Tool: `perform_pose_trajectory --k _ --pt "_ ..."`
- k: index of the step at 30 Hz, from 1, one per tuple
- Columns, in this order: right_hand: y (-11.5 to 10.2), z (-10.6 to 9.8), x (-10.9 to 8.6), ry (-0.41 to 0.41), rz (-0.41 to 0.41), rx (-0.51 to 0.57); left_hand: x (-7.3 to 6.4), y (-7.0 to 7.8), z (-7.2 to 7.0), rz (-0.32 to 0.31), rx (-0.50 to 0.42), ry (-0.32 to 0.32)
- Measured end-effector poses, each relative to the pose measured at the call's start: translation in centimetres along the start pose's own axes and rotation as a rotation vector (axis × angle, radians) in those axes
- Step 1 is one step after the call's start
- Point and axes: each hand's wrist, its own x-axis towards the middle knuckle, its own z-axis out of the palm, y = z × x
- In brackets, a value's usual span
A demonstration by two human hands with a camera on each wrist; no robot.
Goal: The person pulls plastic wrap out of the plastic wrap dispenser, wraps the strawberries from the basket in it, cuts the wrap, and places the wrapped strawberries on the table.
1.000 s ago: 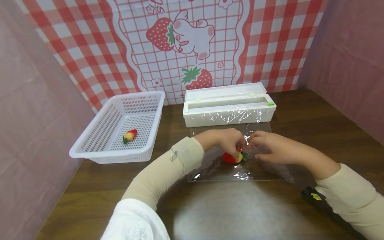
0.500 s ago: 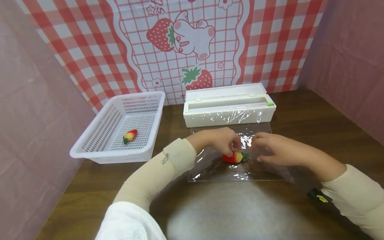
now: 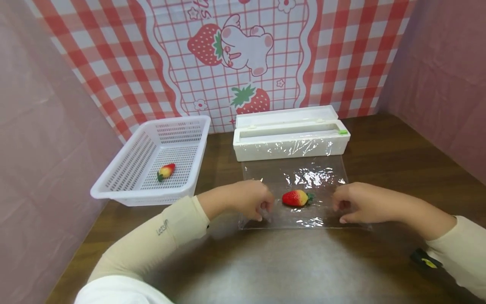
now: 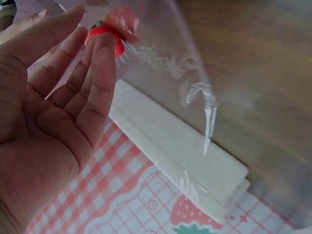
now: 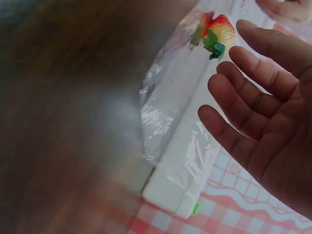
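A red and yellow toy strawberry [image 3: 295,198] with green leaves lies on a sheet of cling film [image 3: 288,215] spread over the table. To its left is my left hand [image 3: 247,198], fingers loosely bent over the film's left side and apart from the fruit. My right hand [image 3: 358,203] hovers on the other side, near the film's right edge. Both wrist views show relaxed fingers with nothing between them: the left hand [image 4: 58,92] and the right hand [image 5: 268,107]. The film runs from a white dispenser box [image 3: 292,146] with its lid raised.
At the left stands a white plastic basket [image 3: 195,169] holding a second toy strawberry [image 3: 166,171]. Behind the box hangs a red checked cloth [image 3: 341,50]. Bare brown table [image 3: 265,261] lies in front of the film.
My left hand has let go of the strawberry and moved left and toward me. The right hand has shifted right and slightly nearer. The strawberry stays on the film.
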Motion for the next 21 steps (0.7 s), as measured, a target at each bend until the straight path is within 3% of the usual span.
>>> perform_pose_trajectory --k 4,10,16,21 --pt "0.2 0.3 -0.8 -0.009 0.025 -0.010 -1.8 0.0 0.9 -0.031 -0.012 0.010" --pt "0.8 0.5 -2.3 -0.054 0.084 0.000 -3.5 -0.7 2.6 -0.115 -0.109 0.020" --pt "1.8 1.0 -3.1 -0.082 0.093 0.050 -4.1 -1.3 3.5 -0.088 -0.104 0.027" --pt "2.4 1.3 -3.5 -0.074 0.039 0.087 -4.2 -1.5 3.7 -0.059 -0.073 0.042"
